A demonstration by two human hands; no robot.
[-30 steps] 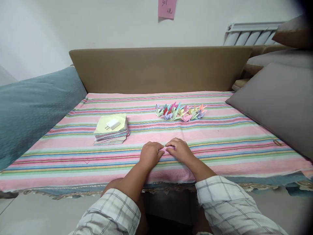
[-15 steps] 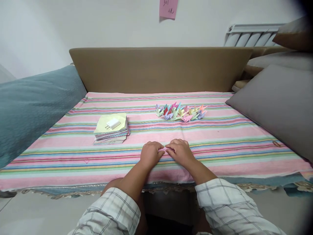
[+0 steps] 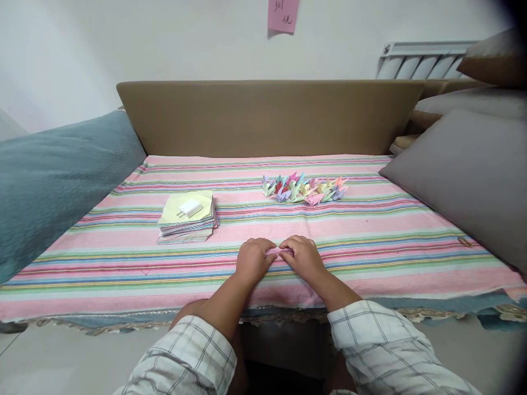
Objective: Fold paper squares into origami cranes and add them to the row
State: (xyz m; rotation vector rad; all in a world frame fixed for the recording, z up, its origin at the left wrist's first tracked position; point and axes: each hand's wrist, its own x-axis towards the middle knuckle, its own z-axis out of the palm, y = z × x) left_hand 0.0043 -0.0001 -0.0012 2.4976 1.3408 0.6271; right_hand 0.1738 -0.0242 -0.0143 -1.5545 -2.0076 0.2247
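Observation:
A small piece of folded pink paper point(image 3: 280, 250) shows between my two hands, just above the striped cloth. My left hand point(image 3: 253, 259) is closed, with fingertips and thumb pinching the paper's left side. From the other side my right hand point(image 3: 302, 257) pinches the paper, its thumb and index finger close to the left ones. Much of the paper is hidden by the fingers. Beyond the hands, several folded paper cranes point(image 3: 304, 189) in many colours sit clustered on the cloth.
To the left is a stack of coloured paper squares point(image 3: 187, 233) with a white charger plug point(image 3: 190, 208) on top. The striped cloth point(image 3: 123, 247) covers the seat. A teal cushion point(image 3: 61, 175) borders the left, a grey cushion point(image 3: 465, 175) the right. A brown backrest point(image 3: 267, 118) stands behind.
The right hand's fingers have shifted slightly, and more of the pink paper now shows between the hands. The left hand, cranes and paper stack have stayed in place.

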